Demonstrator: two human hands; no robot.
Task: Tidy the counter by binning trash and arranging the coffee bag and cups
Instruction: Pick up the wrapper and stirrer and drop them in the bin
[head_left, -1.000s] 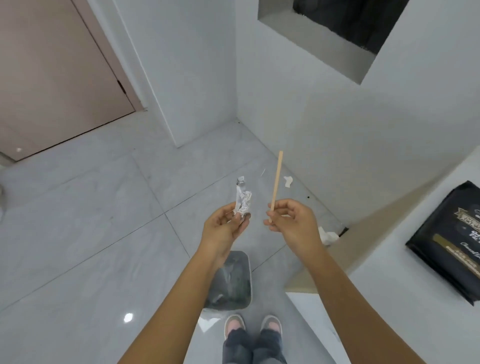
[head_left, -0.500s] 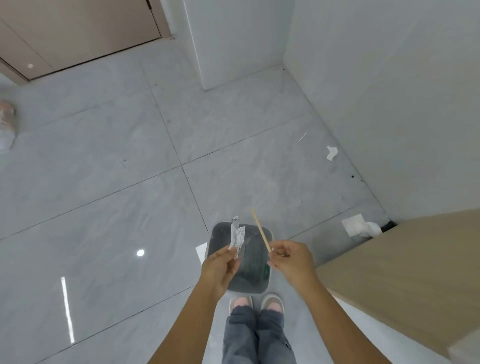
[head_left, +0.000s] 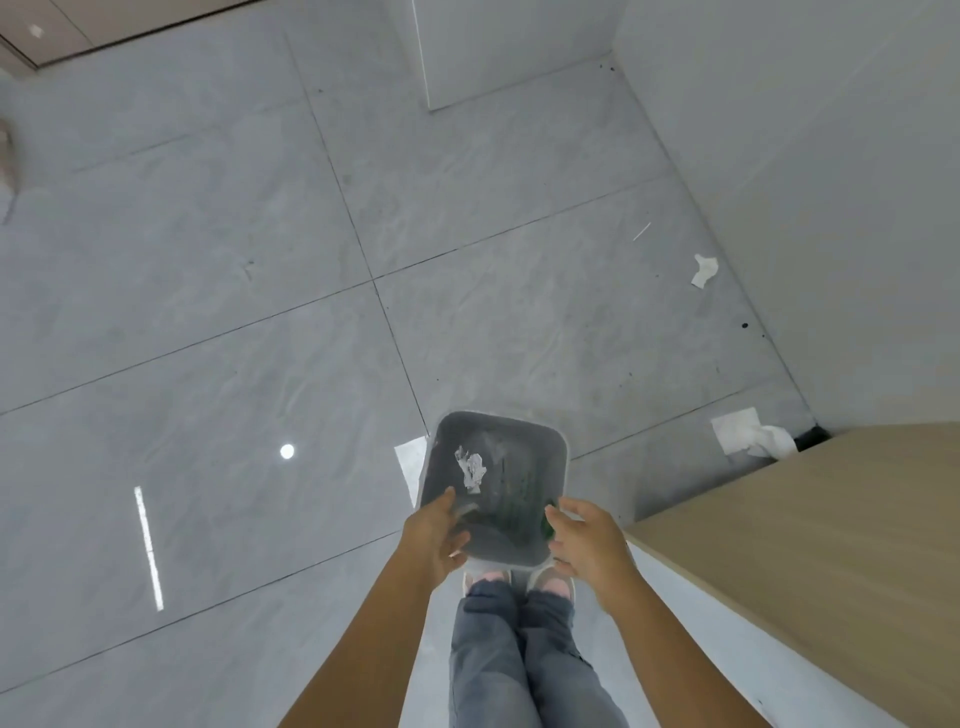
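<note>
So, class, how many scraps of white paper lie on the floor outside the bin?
2: one small scrap near the wall, one larger crumpled piece by the wooden counter's corner. More could be hidden behind the counter.

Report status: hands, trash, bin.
Left hand open, empty, over bin. Right hand open, empty. Crumpled wrapper in the bin's opening; stick not visible. Paper scraps on the floor by the wall.
</note>
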